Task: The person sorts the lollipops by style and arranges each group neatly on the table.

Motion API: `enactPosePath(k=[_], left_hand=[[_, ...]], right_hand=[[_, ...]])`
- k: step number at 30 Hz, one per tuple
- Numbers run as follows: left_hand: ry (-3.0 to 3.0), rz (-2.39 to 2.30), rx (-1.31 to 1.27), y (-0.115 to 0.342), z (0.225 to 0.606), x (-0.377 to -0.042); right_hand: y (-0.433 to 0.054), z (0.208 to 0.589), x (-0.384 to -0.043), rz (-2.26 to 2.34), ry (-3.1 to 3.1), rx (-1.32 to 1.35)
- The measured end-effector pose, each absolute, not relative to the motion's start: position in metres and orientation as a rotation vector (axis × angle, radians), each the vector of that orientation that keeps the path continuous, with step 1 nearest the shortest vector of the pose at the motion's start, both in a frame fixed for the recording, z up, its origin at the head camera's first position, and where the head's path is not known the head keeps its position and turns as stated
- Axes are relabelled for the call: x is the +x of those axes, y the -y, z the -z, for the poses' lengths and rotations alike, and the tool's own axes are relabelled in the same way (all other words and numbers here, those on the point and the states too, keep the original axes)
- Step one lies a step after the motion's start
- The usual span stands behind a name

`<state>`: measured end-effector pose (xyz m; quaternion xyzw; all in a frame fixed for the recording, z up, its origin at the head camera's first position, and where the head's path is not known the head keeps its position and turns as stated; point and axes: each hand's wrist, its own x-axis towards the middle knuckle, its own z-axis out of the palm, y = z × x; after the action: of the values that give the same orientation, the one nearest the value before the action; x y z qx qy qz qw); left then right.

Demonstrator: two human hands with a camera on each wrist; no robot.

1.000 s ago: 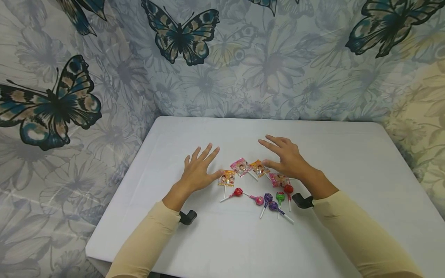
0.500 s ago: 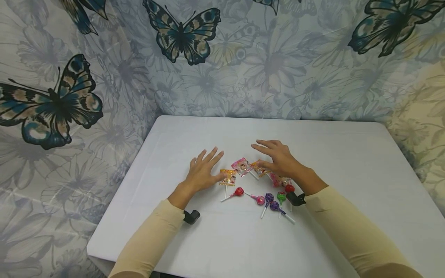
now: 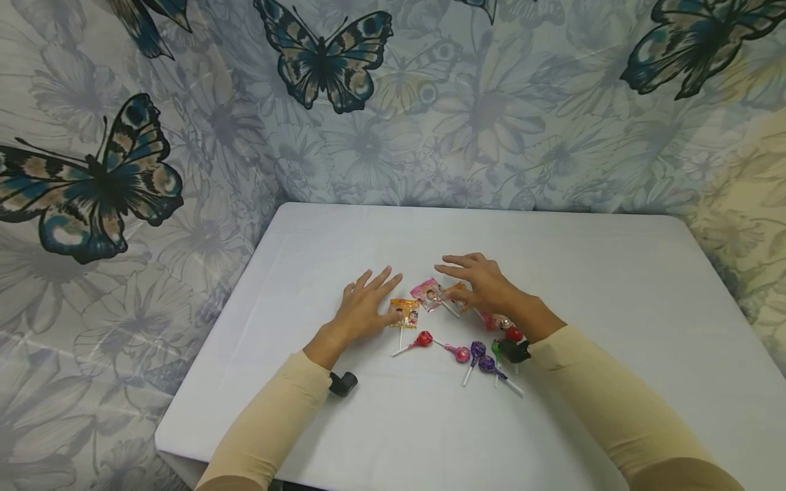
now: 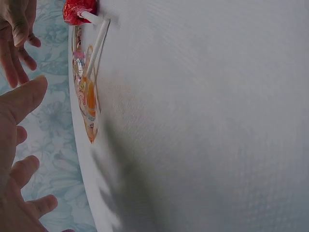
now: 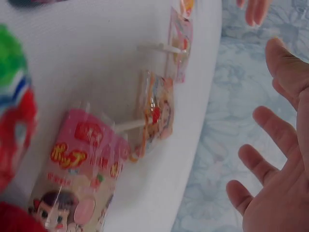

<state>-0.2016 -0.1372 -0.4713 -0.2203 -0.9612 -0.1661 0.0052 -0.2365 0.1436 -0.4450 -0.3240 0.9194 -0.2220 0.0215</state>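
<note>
My left hand (image 3: 362, 310), fingers spread, hovers just left of a lollipop in a flat orange wrapper (image 3: 404, 312); its thumb overlaps that wrapper in the head view. In the left wrist view a gap shows between thumb and wrapper. My right hand (image 3: 484, 285) hangs over the right part of the group with fingers extended, holding nothing. Beneath it lie an orange-wrapped lollipop (image 5: 158, 106) and a pink-wrapped one (image 5: 82, 159), partly hidden in the head view. Between the hands is another pink-wrapped lollipop (image 3: 428, 293).
Nearer the front lie round lollipops: a red one (image 3: 424, 339), a pink one (image 3: 462, 354), purple ones (image 3: 487, 364) and a green one partly covered by the right wrist camera (image 3: 514, 350). All rest on a white-covered table (image 3: 368, 423) against a butterfly-patterned cloth backdrop (image 3: 368, 150).
My right hand has moved left and slightly nearer, over the wrapped lollipops. The left hand has shifted a little to the right and nearer. The lollipops keep their arrangement.
</note>
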Motion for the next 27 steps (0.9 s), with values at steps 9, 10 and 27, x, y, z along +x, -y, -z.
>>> enactPosePath(k=[9, 10, 27], left_hand=[[3.066, 0.532, -0.706, 0.136, 0.478, -0.202], [3.07, 0.529, -0.706, 0.136, 0.479, -0.202], [3.111, 0.556, -0.728, 0.137, 0.487, -0.204]], right_hand=[[-0.13, 0.453, -0.244, 0.649, -2.827, -1.053], [-0.129, 0.454, -0.245, 0.642, -2.826, -1.052], [-0.118, 0.464, -0.254, 0.569, -2.765, -0.954]])
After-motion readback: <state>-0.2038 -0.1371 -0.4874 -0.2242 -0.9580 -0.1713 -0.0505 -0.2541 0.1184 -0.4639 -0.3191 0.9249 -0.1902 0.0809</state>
